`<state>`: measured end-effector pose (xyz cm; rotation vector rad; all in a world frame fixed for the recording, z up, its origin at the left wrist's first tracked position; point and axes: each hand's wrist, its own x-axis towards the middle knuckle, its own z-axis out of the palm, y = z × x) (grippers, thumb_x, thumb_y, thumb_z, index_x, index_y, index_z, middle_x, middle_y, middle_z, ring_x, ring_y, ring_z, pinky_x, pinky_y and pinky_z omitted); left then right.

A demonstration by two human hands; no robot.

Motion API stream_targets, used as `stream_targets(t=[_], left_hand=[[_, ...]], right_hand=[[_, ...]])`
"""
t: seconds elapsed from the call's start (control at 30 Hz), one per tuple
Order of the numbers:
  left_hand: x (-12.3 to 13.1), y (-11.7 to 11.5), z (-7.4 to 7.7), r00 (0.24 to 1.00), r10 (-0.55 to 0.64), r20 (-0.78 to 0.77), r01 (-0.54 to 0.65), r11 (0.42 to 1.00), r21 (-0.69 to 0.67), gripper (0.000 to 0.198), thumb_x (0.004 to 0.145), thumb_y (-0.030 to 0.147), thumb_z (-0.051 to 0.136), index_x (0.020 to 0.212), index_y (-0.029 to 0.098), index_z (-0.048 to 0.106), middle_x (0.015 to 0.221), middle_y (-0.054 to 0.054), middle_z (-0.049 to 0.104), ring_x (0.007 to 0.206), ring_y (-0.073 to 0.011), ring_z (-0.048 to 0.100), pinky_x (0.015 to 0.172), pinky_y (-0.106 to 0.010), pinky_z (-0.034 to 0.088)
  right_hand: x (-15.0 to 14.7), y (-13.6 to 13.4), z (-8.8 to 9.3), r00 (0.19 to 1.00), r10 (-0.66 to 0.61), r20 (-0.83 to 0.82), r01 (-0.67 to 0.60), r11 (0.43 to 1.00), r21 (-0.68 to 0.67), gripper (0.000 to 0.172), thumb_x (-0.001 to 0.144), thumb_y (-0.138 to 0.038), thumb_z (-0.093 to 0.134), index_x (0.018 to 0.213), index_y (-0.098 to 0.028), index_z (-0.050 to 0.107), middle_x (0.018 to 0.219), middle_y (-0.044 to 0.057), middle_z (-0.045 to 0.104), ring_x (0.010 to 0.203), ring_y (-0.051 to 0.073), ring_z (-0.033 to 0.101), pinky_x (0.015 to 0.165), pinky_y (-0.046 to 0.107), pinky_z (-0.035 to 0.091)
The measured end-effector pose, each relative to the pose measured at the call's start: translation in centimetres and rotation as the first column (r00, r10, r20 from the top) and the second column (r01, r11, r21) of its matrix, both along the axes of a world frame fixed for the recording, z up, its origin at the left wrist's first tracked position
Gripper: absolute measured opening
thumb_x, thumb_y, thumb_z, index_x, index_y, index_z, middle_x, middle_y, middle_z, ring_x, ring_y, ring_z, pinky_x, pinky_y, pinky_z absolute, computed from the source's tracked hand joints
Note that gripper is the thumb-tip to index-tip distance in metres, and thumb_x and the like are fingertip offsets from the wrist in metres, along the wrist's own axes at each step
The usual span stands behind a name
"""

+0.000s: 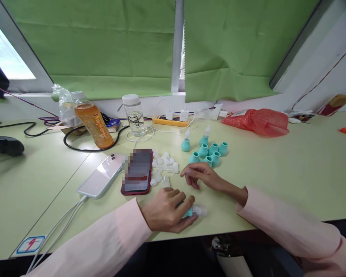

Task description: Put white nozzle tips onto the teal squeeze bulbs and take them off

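Observation:
My left hand [171,209] is wrapped round a nasal aspirator near the table's front edge. Its teal bulb is mostly hidden by the fingers, and a clear plastic end [200,210] sticks out to the right. Above it, my right hand [200,175] hovers with loosely bent, parted fingers, and nothing shows in them. Its fingertips point left towards a pile of clear and whitish plastic nozzle parts [167,168]. Just beyond the right hand stand several open-mouthed teal rubber bulbs [203,151]. Behind these, two teal bulbs [185,145] carry clear pointed tips.
A phone in a red case [137,173] lies left of the nozzle parts, beside a pale phone [100,176] with cables. Farther back are an orange drink bottle [95,125], a clear water bottle [135,115], a power strip [170,122] and a red plastic bag [256,121].

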<state>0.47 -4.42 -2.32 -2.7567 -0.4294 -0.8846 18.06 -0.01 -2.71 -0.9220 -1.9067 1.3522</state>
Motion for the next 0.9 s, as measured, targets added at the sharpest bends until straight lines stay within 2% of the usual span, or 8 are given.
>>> stream_targets(t=[0.1,0.2,0.37,0.5,0.6,0.67,0.77,0.9], left_hand=[[0.2,-0.5,-0.2,0.998,-0.067,0.008,0.066,0.995,0.072,0.024,0.077,0.030,0.045,0.090,0.011,0.053,0.054,-0.001,0.052,0.042,-0.0115,0.047,0.039,-0.024,0.036],[0.3,-0.5,-0.5,0.997,-0.074,-0.001,0.074,0.996,0.047,0.023,0.077,0.030,0.044,0.085,0.012,0.054,0.052,-0.001,0.051,0.041,-0.0115,0.047,0.038,-0.024,0.035],[0.3,-0.6,-0.6,0.996,-0.005,0.091,0.032,0.954,-0.297,0.022,0.074,0.030,0.047,0.081,0.011,0.057,0.054,-0.002,0.055,0.045,-0.0119,0.050,0.043,-0.023,0.037],[0.2,-0.5,0.1,0.955,0.188,0.228,0.011,0.748,-0.663,0.020,0.073,0.030,0.052,0.082,0.013,0.058,0.059,0.000,0.057,0.049,-0.0085,0.049,0.048,-0.019,0.038],[0.2,-0.2,0.6,0.932,0.287,0.222,0.007,0.597,-0.802,0.022,0.074,0.033,0.052,0.071,0.013,0.058,0.055,0.002,0.053,0.049,-0.0071,0.044,0.047,-0.018,0.035],[0.2,0.1,0.7,0.928,0.322,0.186,-0.018,0.539,-0.842,0.027,0.076,0.035,0.049,0.064,0.013,0.056,0.052,0.003,0.049,0.048,-0.0070,0.041,0.046,-0.018,0.033],[0.2,0.3,0.8,0.918,0.365,0.156,-0.065,0.527,-0.847,0.027,0.078,0.035,0.045,0.065,0.013,0.056,0.056,0.002,0.050,0.052,-0.0077,0.042,0.049,-0.019,0.033],[0.2,0.5,0.8,0.912,0.398,0.096,-0.145,0.534,-0.833,0.026,0.078,0.035,0.044,0.072,0.014,0.056,0.059,0.002,0.051,0.055,-0.0090,0.043,0.052,-0.020,0.033]], right_hand=[[-1.0,0.2,-0.9,0.946,-0.267,0.183,0.172,0.894,0.414,0.028,0.082,-0.032,0.041,0.100,-0.015,0.053,0.067,0.001,0.051,0.054,0.010,0.048,0.051,0.024,0.041],[-1.7,0.4,-1.3,0.839,-0.386,0.384,0.043,0.749,0.661,0.035,0.083,-0.028,0.039,0.115,-0.015,0.044,0.086,0.007,0.052,0.073,0.016,0.051,0.065,0.029,0.042],[-2.3,0.3,-1.1,0.624,-0.480,0.617,-0.143,0.705,0.694,0.037,0.084,-0.022,0.031,0.120,-0.015,0.036,0.090,0.009,0.050,0.066,0.015,0.051,0.055,0.027,0.039],[-2.3,0.4,-1.1,0.546,-0.520,0.657,-0.163,0.703,0.692,0.033,0.080,-0.020,0.038,0.112,-0.018,0.042,0.095,0.009,0.047,0.059,0.013,0.049,0.044,0.022,0.032],[-2.1,0.5,-1.1,0.558,-0.505,0.658,-0.162,0.712,0.683,0.024,0.081,-0.017,0.036,0.102,-0.016,0.048,0.097,0.009,0.048,0.063,0.013,0.051,0.045,0.022,0.033],[-1.9,0.6,-1.1,0.584,-0.486,0.651,-0.166,0.713,0.681,0.022,0.081,-0.013,0.035,0.098,-0.014,0.050,0.090,0.009,0.051,0.067,0.014,0.053,0.050,0.023,0.037],[-1.3,0.3,-0.9,0.631,-0.480,0.610,-0.154,0.693,0.705,0.023,0.080,-0.009,0.036,0.096,-0.013,0.051,0.088,0.008,0.053,0.072,0.016,0.054,0.055,0.025,0.041],[-0.4,-0.5,0.3,0.788,-0.495,0.367,-0.022,0.573,0.820,0.025,0.081,-0.013,0.037,0.102,-0.016,0.050,0.092,0.010,0.051,0.083,0.018,0.052,0.067,0.032,0.045]])
